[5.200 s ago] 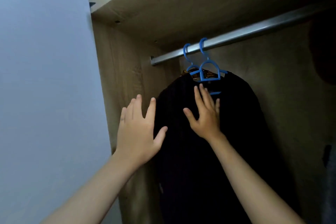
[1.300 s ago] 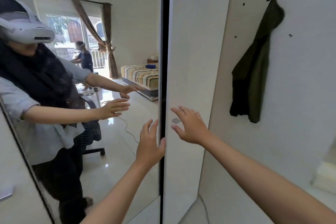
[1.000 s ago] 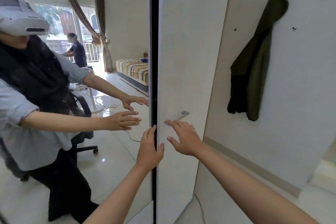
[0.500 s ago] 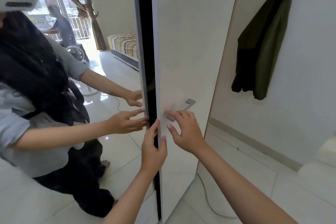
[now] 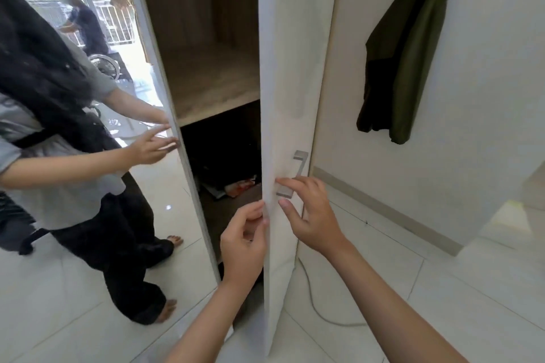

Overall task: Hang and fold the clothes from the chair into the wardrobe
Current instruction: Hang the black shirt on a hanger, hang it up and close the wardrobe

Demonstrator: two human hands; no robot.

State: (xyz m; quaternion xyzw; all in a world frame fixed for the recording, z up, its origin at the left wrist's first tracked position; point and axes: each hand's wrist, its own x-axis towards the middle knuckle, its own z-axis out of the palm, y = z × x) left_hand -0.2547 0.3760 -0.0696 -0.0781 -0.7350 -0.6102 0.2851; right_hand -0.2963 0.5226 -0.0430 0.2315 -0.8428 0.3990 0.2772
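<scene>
The wardrobe's white door (image 5: 290, 74) stands ajar, showing a bare wooden shelf (image 5: 212, 88) and a dark lower compartment beneath it. My left hand (image 5: 243, 237) grips the door's free edge, fingers curled round it. My right hand (image 5: 311, 211) lies against the door's outer face with straight fingers, its fingertips just under the grey metal handle (image 5: 298, 172). No clothes are in either hand. The chair is out of sight.
The mirrored door (image 5: 88, 244) on the left reflects me and the room behind. An orange packet (image 5: 240, 186) and dark items lie in the lower compartment. A dark green jacket (image 5: 404, 53) hangs on the right wall. A cable (image 5: 318, 308) runs over the floor tiles.
The white door has swung from almost shut to ajar, exposing the shelf and lower compartment. My left hand has curled round the door's edge. The camera tilted downward.
</scene>
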